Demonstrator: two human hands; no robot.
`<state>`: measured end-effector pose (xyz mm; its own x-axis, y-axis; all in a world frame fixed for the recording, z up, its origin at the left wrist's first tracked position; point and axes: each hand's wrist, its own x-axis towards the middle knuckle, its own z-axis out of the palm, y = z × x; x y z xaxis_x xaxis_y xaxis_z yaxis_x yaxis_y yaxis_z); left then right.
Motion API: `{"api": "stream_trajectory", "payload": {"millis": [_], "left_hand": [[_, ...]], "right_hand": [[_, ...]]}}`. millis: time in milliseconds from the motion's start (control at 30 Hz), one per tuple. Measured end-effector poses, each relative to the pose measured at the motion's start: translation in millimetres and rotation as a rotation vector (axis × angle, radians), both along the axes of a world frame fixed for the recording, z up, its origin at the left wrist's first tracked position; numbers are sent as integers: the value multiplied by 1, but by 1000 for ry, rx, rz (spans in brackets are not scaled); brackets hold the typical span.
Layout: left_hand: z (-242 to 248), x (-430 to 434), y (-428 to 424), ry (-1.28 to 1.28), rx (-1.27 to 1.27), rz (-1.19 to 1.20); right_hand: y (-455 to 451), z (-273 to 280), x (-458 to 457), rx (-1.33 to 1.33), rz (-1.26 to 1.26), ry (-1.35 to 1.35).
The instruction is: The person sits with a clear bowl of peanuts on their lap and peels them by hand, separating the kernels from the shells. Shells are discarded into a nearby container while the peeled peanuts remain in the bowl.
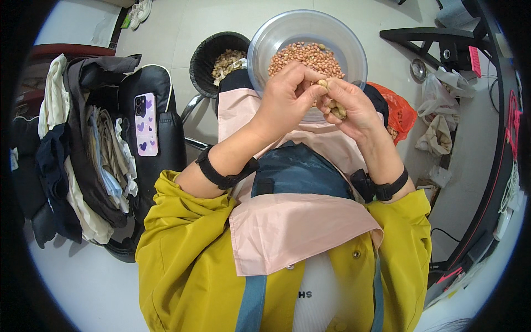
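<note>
My left hand (pixel 286 95) and my right hand (pixel 352 106) meet over the near rim of a clear plastic bowl (pixel 359 62). Between both thumbs and fingertips is one unshelled peanut (pixel 322 84). More peanuts in their shells (pixel 338 110) are tucked under the curled fingers of my right hand. Shelled peanut kernels (pixel 307 56) with reddish skins cover the bottom of the bowl, and part of them is hidden behind my hands. The bowl rests at my knees, on or just in front of the pink apron (pixel 236 110).
Left of the bowl stands a black bin (pixel 199 66) with peanut shells (pixel 228 62) inside. A red plastic bag (pixel 394 110) of peanuts lies at the right. A phone in a heart-patterned case (pixel 146 124) rests on a black chair (pixel 166 137) hung with clothes. A black desk frame (pixel 431 35) borders the right.
</note>
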<state>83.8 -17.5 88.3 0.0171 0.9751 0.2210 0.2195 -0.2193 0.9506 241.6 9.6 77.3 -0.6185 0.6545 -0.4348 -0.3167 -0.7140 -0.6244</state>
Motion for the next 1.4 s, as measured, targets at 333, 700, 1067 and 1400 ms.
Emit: {"api": "stream_trajectory", "payload": {"millis": [333,700,1067,1400], "left_hand": [[-1,-6,5,348,246,-31],[-12,-7,7,-27,-104,-62],[-16,-8,14,-222,-368,-12],[-29,-10,18,-357,-514,62]], "right_hand": [[1,6,2,76,55,-137],[4,3,2,124,109,-158],[9,6,-2,236,120,-374],[9,-3,-2,127,107,-311]]}}
